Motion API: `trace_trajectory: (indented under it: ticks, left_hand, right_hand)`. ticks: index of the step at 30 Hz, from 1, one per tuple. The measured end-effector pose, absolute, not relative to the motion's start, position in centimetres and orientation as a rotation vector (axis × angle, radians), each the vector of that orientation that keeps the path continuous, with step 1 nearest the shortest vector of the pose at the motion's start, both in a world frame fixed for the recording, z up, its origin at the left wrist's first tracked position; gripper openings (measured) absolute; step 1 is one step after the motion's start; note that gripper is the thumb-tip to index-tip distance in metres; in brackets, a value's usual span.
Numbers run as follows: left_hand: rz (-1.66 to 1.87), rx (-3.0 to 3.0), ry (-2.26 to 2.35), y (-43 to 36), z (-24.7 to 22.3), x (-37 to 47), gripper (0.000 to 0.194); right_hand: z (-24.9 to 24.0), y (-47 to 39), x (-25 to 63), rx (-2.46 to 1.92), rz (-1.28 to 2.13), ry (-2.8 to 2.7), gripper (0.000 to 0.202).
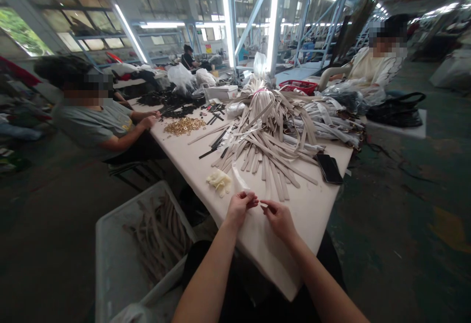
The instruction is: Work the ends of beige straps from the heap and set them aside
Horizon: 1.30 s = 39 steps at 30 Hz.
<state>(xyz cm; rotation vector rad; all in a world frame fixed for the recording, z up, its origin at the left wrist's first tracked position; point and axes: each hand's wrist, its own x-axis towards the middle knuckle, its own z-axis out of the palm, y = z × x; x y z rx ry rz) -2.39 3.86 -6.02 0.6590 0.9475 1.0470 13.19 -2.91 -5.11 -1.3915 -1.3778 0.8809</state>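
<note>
Holding left hand and right hand almost fingertip to fingertip over the near end of the tabletop. Drawing the left grip together at the tips, curling the right grip loosely with forefinger reaching across; too small to tell of anything thin clamped in either. Showing a white strip just beside the left hand, towards eleven o'clock, with grey straps fanned out at twelve and a dark phone at two. Seemingly doing close fingertip work; next calling for a light pinch, steady wrists and careful aim.
</note>
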Motion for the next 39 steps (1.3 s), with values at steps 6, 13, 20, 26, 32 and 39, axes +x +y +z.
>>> trace_trajectory:
  ticks: [6,13,20,26,32,39]
  left_hand:
    - [1.153,0.773,0.964,3.7,-6.2,-2.1,0.042]
    - [1.147,0.854,1.011,3.3,-6.4,-2.2,0.045]
    - [1.142,0.962,0.997,3.2,-6.4,-2.0,0.042]
    - [1.184,0.955,1.013,2.9,-5.6,-1.6,0.040]
    - [1.079,0.973,0.987,2.8,-5.7,-2.3,0.040]
    - [0.999,1.003,0.894,2.6,-5.7,-3.2,0.037]
  right_hand:
    - [-3.1,-2.9,12.6,-1.450,0.716,-1.328,0.034]
    - [-4.8,-0.6,10.8,-1.373,1.107,-1.088,0.044]
    - [-5.3,-0.2,10.6,-1.367,1.109,-0.960,0.038]
    - [-5.2,-0.5,10.5,-1.355,1.115,-1.032,0.042]
    - [-5.3,-1.0,10.2,-1.388,1.018,-1.091,0.050]
    - [-5.4,-0.9,10.4,-1.353,1.017,-1.134,0.050]
